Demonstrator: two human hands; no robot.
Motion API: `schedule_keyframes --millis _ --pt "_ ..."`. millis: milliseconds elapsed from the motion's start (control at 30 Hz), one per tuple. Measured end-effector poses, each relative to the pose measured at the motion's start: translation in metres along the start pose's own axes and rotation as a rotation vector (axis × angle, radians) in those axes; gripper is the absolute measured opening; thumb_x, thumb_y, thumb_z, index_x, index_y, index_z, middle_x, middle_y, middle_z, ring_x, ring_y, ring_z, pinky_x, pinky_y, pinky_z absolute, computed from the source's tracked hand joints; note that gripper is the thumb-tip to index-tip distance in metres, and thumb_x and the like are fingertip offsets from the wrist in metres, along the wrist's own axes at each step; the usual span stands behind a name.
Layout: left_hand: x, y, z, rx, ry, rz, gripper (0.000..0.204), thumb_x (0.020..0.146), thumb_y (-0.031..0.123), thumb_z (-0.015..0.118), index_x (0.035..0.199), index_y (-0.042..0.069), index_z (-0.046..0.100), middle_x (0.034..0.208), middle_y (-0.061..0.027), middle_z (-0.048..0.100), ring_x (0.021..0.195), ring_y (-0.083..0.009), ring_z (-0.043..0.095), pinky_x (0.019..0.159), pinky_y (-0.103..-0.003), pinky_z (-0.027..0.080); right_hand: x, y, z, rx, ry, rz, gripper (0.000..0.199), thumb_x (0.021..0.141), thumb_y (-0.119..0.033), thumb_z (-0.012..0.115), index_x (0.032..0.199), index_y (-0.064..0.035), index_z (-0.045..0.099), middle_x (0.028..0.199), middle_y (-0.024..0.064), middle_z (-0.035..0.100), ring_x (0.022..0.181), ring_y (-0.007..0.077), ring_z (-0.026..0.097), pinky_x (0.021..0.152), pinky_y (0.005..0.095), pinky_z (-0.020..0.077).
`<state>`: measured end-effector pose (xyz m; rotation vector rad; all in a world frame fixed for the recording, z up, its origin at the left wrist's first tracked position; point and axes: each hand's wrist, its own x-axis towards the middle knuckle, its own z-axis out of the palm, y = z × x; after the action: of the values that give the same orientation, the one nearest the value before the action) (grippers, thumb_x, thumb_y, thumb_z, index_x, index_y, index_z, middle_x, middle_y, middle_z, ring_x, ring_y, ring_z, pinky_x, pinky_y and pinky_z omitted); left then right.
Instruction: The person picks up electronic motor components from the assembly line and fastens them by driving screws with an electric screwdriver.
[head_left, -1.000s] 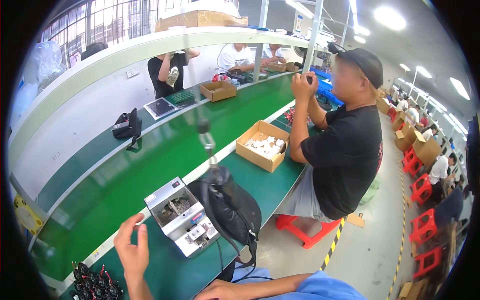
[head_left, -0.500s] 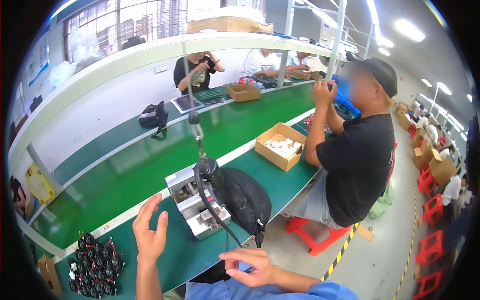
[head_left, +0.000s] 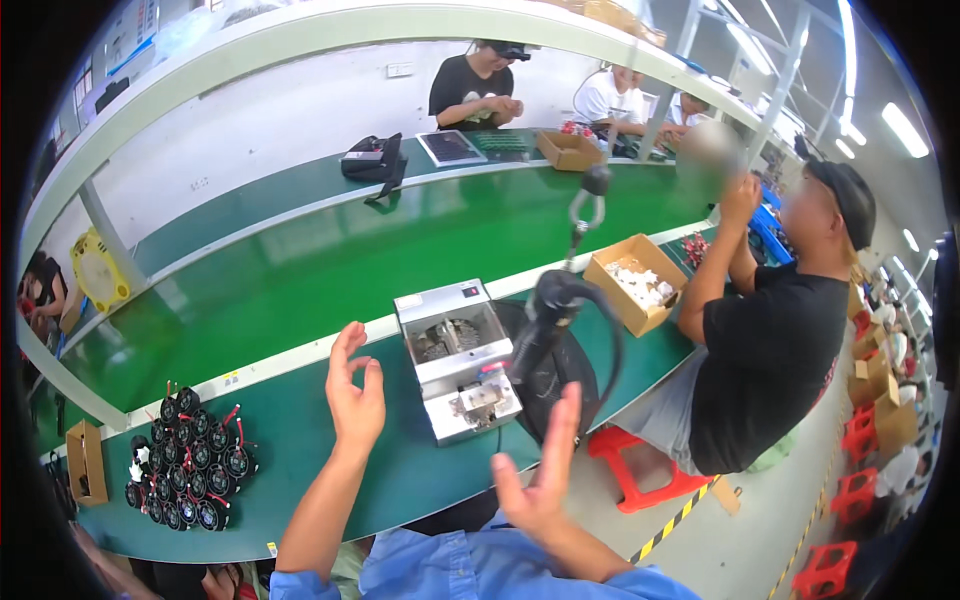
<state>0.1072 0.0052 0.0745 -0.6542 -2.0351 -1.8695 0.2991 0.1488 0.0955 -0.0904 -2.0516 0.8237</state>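
- Evidently, the silver metal device (head_left: 458, 362) stands on the green tabletop (head_left: 290, 425), between and beyond both hands.
- A reddish label (head_left: 492, 369) on its right side is too blurred to read.
- Left hand (head_left: 357, 402): raised just left of the device, thumb and fingers spread, gripping nothing.
- Right hand (head_left: 542, 492): raised at the near right, thumb wide of extended fingers, also unoccupied.
- A black hanging tool (head_left: 550, 312) blurs before a black bag (head_left: 575, 385), right of the device.
- Far left, tiny yellow stickers (head_left: 232, 379) mark the pale rail (head_left: 290, 366); their print is illegible.
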Motion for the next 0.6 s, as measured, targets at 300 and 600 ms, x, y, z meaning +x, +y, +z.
schedule_keyframes --millis 300,600 --pt "-0.023 -0.051 0.009 -0.058 -0.040 -0.105 0.050 0.079 -0.012 0.045 0.128 0.000 0.044 0.123 -0.0149 0.055 0.114 -0.0232 0.054 0.085 -0.030 0.046 0.059 0.049 0.024 0.499 0.139 0.100 0.071 0.087 -0.017 0.055 0.141 0.0103 0.017 0.139 0.0224 0.035 0.129 0.0302 0.036 0.108 0.0393 0.0247" --pt "-0.033 -0.054 -0.001 -0.121 -0.048 -0.276 0.034 0.077 -0.014 0.040 0.105 -0.001 0.054 0.105 -0.0111 0.058 0.095 -0.0162 0.058 0.078 -0.025 0.046 0.051 0.069 0.037 0.485 0.026 0.137 0.061 0.092 -0.031 0.053 0.133 0.0088 0.032 0.095 0.0121 0.058 0.080 0.0136 0.052 0.074 0.0264 0.0417"
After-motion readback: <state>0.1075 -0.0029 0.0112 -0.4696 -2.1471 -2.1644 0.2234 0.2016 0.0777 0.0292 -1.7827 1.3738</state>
